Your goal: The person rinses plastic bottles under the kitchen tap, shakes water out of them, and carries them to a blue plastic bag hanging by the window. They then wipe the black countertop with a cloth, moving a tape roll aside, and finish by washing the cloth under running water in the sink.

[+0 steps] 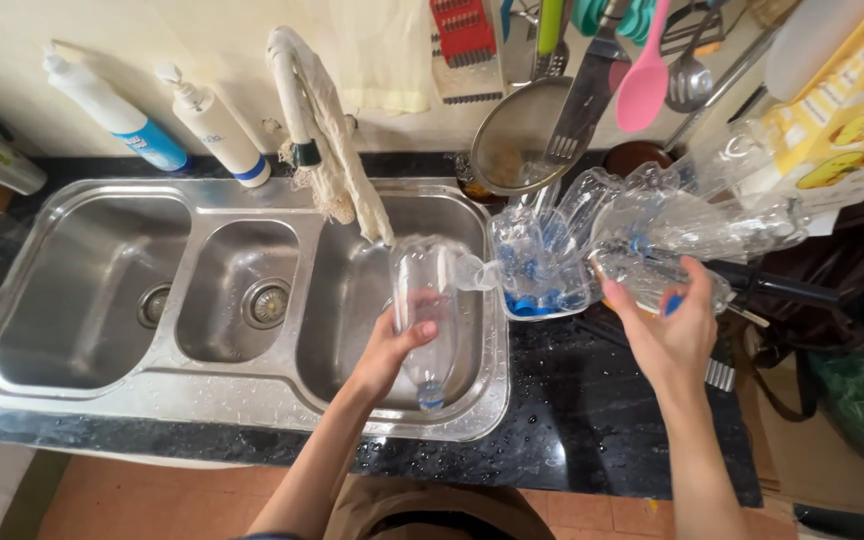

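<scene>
left hand (pixel 392 345) grips a clear bottle (pixel 422 310) neck-down over the sink (pixel 202 395); right hand (pixel 667 335) closes on another bottle (pixel 652 275) among the cluster.

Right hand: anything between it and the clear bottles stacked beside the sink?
Nothing visible. The right hand already rests on a clear bottle at the near edge of the bottle pile. The left hand holds another bottle over the right sink basin.

Both arms reach up toward twelve o'clock; the left hand (pixel 399 345) is curled shut, the right hand (pixel 670 335) grips too.
</scene>
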